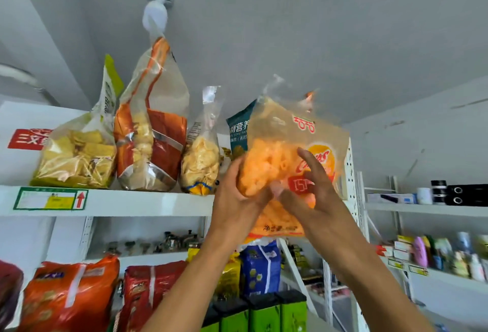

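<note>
**A:** From the head camera, where is the orange snack bag (274, 162), and how is it held?

**B:** It is up at the level of the top shelf (132, 200), in the air between both hands. The left hand (235, 191) grips its lower left side, with the fingers (232, 173) curled round the bulge of snacks. The right hand (311, 194) lies on the printed front with its fingers (314, 165) straight and spread, pressing rather than pinching.

**A:** Why hold it that way?

**B:** My guess is that the weight sits low in a soft, slippery film. One hand carries the load and the flat hand keeps the bag from flopping while it is stood upright.

**A:** Is there room to set it down?

**B:** Not much. Just behind the left fingers stands a teal packet (239, 133), and beside them to the left is a pale crisp bag (202, 162). Past the right fingertips the perforated upright (350, 173) closes off that side. So the free slot lies behind the bag, between the teal packet and that post.

**A:** And which edges matter?

**B:** The shelf's front lip runs below the knuckles, so the bag's bottom has to clear it. Above the fingertips there is open air up to the ceiling (290, 27).
</note>
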A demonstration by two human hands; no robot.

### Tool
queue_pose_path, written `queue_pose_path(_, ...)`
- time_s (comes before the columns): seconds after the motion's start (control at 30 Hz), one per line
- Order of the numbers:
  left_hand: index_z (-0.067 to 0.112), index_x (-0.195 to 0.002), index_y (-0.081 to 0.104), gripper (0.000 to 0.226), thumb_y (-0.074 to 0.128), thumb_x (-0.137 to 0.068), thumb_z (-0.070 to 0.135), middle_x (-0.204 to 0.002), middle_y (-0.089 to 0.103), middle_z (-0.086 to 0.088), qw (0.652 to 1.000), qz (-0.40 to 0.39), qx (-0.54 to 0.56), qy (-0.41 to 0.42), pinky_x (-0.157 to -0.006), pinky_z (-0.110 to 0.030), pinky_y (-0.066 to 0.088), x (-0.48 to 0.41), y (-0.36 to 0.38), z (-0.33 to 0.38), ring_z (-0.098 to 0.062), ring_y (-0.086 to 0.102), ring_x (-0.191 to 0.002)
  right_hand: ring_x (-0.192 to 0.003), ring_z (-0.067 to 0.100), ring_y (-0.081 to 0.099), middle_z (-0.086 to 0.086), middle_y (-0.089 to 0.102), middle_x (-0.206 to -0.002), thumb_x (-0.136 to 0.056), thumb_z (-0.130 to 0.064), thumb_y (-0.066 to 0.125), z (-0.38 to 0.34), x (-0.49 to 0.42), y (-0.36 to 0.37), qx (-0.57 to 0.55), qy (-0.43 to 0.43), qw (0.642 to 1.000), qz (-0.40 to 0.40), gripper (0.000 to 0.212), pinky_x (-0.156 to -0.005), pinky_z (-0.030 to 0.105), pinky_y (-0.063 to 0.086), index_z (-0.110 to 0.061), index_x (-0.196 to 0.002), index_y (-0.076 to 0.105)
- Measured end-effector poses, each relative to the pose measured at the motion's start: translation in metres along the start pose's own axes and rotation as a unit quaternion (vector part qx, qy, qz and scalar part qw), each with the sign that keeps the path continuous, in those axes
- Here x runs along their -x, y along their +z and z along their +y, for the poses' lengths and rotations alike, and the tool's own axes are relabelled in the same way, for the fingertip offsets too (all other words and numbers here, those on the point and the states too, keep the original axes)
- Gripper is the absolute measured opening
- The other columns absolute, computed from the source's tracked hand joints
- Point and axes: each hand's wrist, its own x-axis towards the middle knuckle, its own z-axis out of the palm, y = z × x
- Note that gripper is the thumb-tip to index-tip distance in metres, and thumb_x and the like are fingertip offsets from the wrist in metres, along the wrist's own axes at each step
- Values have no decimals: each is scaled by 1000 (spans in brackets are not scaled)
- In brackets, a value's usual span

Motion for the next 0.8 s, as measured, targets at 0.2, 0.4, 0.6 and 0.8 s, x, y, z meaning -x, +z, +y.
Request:
queue_pose_path(0.2, 50, -150, 43, 70, 55, -91, 14, -155, 45, 24, 975, -216, 20, 48, -118, -35, 39, 34, -4, 14, 4, 36, -146, -125, 11, 61, -13, 53, -146, -69, -60, 84, 11, -4, -2, -59, -13, 988, 142, 110, -98, 40, 58, -46, -157, 20)
queue_pose_path(0.4, 36, -138, 59, 52, 76, -92, 20, -139, 62, 14, 995, -82, 8, 62, -98, -22, 54, 15, -12, 0, 4, 57, -125, -104, 26, 74, -10, 67, -127, -79, -33, 84, 15, -6, -34, -96, -6, 985, 144, 78, -80, 55, 63, -61, -137, 40)
queue_pose_path(0.6, 70, -144, 30, 109, 89, -52, 74, -149, 48, 24, 990, -105, 52, -80, -112, -44, 48, -9, -28, -30, -6, 51, -136, -96, 37, 77, 6, 75, -118, -73, -14, 72, 23, -17, -55, -275, 30, 957, 86, 71, -71, 54, 62, -39, -138, 55)
queue_pose_path(0.8, 73, -135, 38, 92, 90, -61, 59, -136, 56, 29, 994, -73, 56, -52, -92, -27, 59, -20, -28, -31, 3, 58, -121, -99, 31, 77, -2, 76, -118, -69, -37, 92, 29, -24, -50, -235, 73, 969, 25, 84, -79, 56, 62, -51, -139, 46)
